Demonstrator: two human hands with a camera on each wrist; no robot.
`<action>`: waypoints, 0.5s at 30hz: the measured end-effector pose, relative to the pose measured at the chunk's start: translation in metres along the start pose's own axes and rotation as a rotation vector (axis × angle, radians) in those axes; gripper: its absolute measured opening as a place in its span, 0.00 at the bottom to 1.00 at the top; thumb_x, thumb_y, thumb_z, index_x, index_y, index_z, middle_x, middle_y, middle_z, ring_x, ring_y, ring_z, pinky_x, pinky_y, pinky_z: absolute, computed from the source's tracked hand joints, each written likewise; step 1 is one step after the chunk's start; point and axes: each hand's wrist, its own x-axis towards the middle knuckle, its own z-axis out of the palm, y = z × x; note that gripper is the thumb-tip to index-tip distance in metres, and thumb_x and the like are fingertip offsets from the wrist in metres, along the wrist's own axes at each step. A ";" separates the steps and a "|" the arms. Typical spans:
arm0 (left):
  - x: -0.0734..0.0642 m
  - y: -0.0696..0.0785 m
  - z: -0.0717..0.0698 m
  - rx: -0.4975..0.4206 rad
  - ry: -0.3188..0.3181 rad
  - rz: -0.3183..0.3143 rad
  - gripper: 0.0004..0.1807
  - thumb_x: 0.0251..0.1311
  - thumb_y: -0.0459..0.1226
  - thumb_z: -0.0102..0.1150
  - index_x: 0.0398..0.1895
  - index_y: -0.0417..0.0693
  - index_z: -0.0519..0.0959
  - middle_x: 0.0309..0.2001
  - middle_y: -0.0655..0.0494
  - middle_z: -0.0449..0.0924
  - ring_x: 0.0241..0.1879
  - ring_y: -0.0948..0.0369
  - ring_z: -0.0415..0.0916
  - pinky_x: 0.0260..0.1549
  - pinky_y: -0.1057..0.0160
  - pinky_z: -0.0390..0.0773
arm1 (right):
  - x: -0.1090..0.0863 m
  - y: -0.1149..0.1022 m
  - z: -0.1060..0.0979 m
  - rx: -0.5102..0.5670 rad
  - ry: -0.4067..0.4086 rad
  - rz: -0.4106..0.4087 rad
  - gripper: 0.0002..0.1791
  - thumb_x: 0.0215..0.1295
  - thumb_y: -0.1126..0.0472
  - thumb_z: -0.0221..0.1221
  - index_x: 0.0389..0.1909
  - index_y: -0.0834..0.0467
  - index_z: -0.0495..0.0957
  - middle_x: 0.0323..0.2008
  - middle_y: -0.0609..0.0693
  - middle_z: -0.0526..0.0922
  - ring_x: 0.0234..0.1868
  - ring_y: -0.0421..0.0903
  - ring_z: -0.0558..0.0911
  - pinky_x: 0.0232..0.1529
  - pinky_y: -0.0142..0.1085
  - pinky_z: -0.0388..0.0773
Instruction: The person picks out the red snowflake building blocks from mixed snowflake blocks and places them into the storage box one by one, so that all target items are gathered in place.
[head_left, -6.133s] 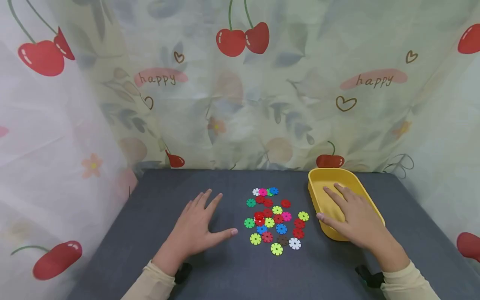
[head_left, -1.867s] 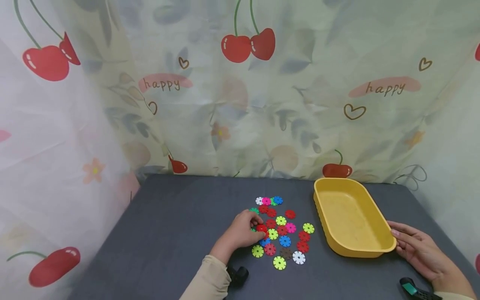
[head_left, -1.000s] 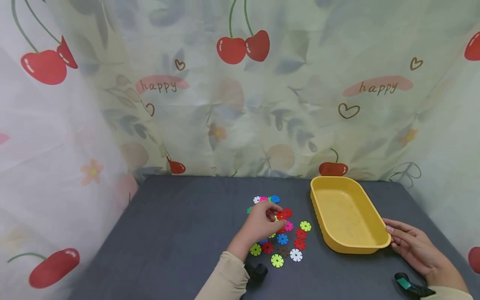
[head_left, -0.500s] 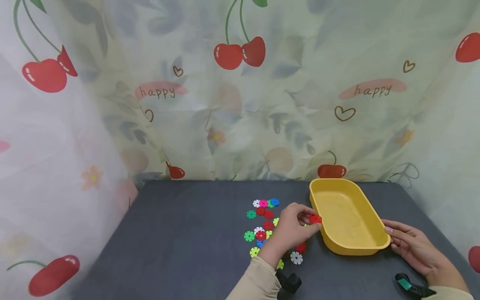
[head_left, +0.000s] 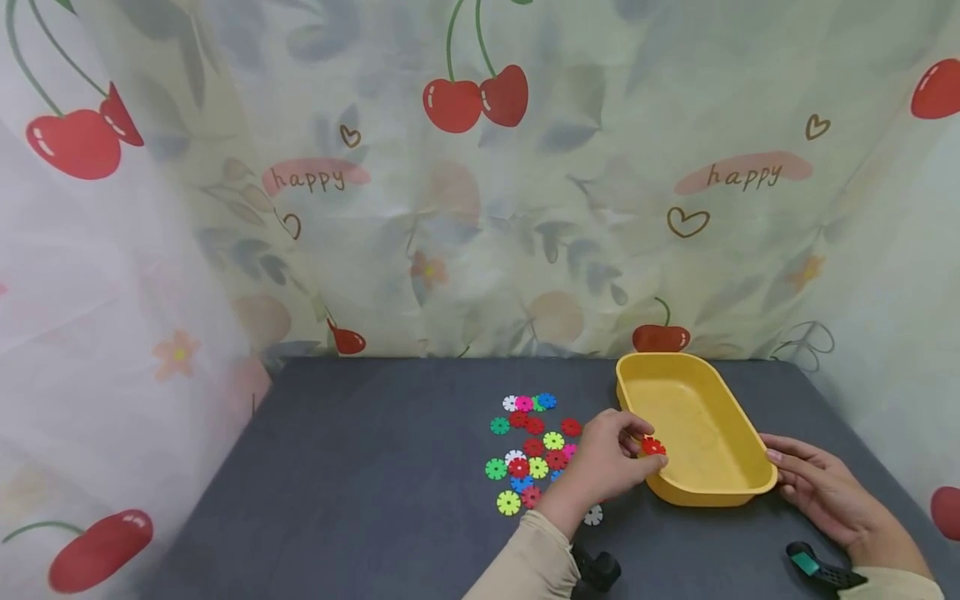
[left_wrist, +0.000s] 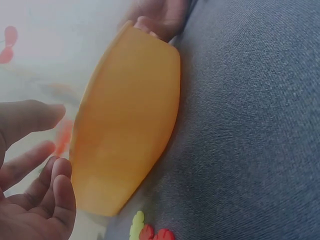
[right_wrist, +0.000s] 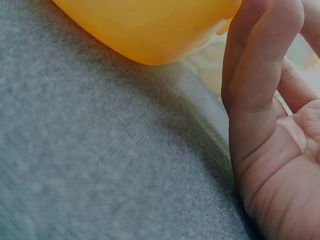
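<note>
My left hand (head_left: 609, 457) is at the left rim of a yellow plastic tray (head_left: 693, 493). Its thumb and fingertips pinch a small red interlocking disc (head_left: 653, 447) just over that rim. In the left wrist view the red disc (left_wrist: 63, 138) is blurred and partly hidden behind the fingers. On the tray's right near corner, my right hand (head_left: 828, 496) holds the rim between thumb and fingers. The right wrist view shows that hand's fingers (right_wrist: 260, 85) beside the tray's outer wall (right_wrist: 160, 40). The tray holds no discs.
Notched discs in several colours lie scattered on the dark cloth left of the tray, among them a green disc (head_left: 497, 469) and a yellow disc (head_left: 508, 502). My left forearm covers some. A patterned curtain (head_left: 480, 208) stands behind the table (head_left: 360, 467).
My left hand took the red disc from the pile and carried it right to the tray, uncovering a white disc. My right hand moved from above the tray to its right corner and stays there.
</note>
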 end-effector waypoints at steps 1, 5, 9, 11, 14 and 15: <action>0.000 0.000 0.000 0.003 -0.005 0.000 0.16 0.58 0.39 0.79 0.48 0.46 0.87 0.39 0.56 0.79 0.35 0.70 0.75 0.37 0.76 0.79 | 0.000 0.000 0.000 0.003 -0.002 0.001 0.27 0.87 0.69 0.40 0.61 0.47 0.86 0.53 0.45 0.90 0.44 0.39 0.88 0.40 0.31 0.85; 0.000 -0.001 0.001 0.004 -0.016 0.004 0.15 0.59 0.39 0.79 0.47 0.46 0.87 0.38 0.56 0.78 0.35 0.70 0.76 0.36 0.76 0.79 | 0.001 -0.001 -0.001 0.011 -0.002 0.002 0.27 0.87 0.69 0.39 0.60 0.47 0.86 0.53 0.45 0.90 0.43 0.39 0.88 0.40 0.31 0.85; 0.000 -0.002 -0.002 -0.009 -0.015 0.010 0.14 0.60 0.39 0.78 0.47 0.46 0.87 0.39 0.55 0.79 0.36 0.70 0.76 0.38 0.76 0.79 | 0.001 -0.001 -0.001 0.018 -0.003 0.000 0.27 0.87 0.70 0.39 0.61 0.48 0.86 0.53 0.45 0.90 0.43 0.40 0.89 0.40 0.31 0.86; 0.000 -0.004 -0.004 -0.021 -0.018 0.009 0.14 0.61 0.39 0.77 0.48 0.46 0.86 0.41 0.54 0.80 0.36 0.70 0.77 0.39 0.76 0.79 | 0.001 0.000 -0.001 0.013 -0.005 0.001 0.27 0.87 0.70 0.39 0.61 0.48 0.86 0.53 0.45 0.90 0.43 0.39 0.89 0.40 0.31 0.86; -0.002 -0.008 -0.012 -0.036 -0.025 0.008 0.16 0.62 0.40 0.76 0.50 0.45 0.86 0.45 0.51 0.81 0.38 0.68 0.79 0.39 0.75 0.80 | 0.001 0.000 0.000 0.005 -0.007 0.004 0.27 0.87 0.69 0.39 0.61 0.47 0.86 0.53 0.45 0.90 0.43 0.39 0.89 0.40 0.31 0.86; -0.002 -0.010 -0.015 -0.034 -0.023 0.011 0.16 0.62 0.40 0.76 0.50 0.44 0.86 0.46 0.50 0.81 0.39 0.67 0.79 0.39 0.75 0.80 | 0.001 0.000 0.000 0.001 -0.005 0.006 0.27 0.87 0.69 0.39 0.61 0.47 0.86 0.53 0.45 0.90 0.43 0.39 0.89 0.40 0.31 0.86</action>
